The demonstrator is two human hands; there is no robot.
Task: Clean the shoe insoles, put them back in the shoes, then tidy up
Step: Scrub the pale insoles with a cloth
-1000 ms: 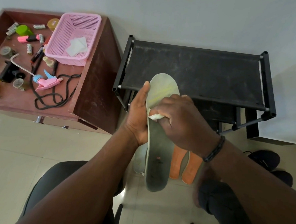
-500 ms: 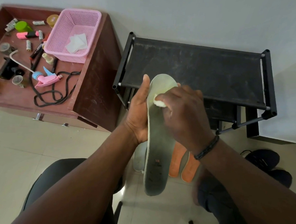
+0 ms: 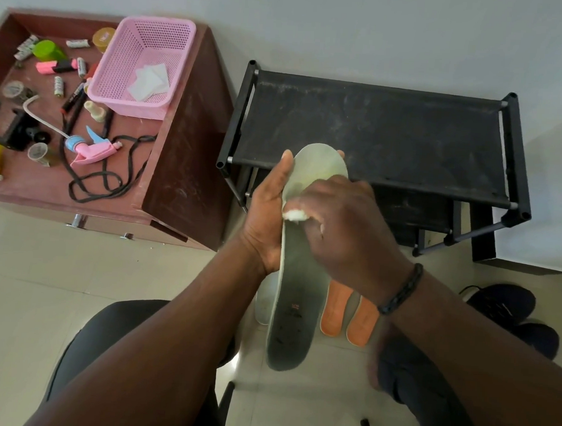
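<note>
Insole [image 3: 296, 298], grey-green, long, sits upright-ish between both hands out in front of the shoe rack [image 3: 375, 136], toe end up, heel end hanging down over the floor tiles. From my feed I see the left hand [image 3: 268, 218] grasping it along its left edge, thumb stretched up beside the toe, fingertips just peeking past the far side near the top. Right hand [image 3: 344, 229] is curled around a small white wad [image 3: 295, 215], pinched under the fingers and pressed onto the insole's face about a third of the way down from the toe. A dark braided band [image 3: 401, 289] rings the right wrist. Behind and below the held insole, on the floor: a pale insole [image 3: 265, 300] partly hidden to its left, and two orange insoles [image 3: 349, 314] side by side to its right, touching or nearly so. Dark shoes [image 3: 509, 309] lie on the floor at the right, close to the rack's leg. To the left stands a brown wooden tray-top table [image 3: 184, 162] with clutter: a pink basket [image 3: 144, 65] holding white pads [image 3: 148, 82], a pink and blue spray head [image 3: 92, 147] with its tube, black laces [image 3: 106, 174] in loose loops, markers and small bottles I can't read. Person's dark-clad knees show at the bottom edge.
</note>
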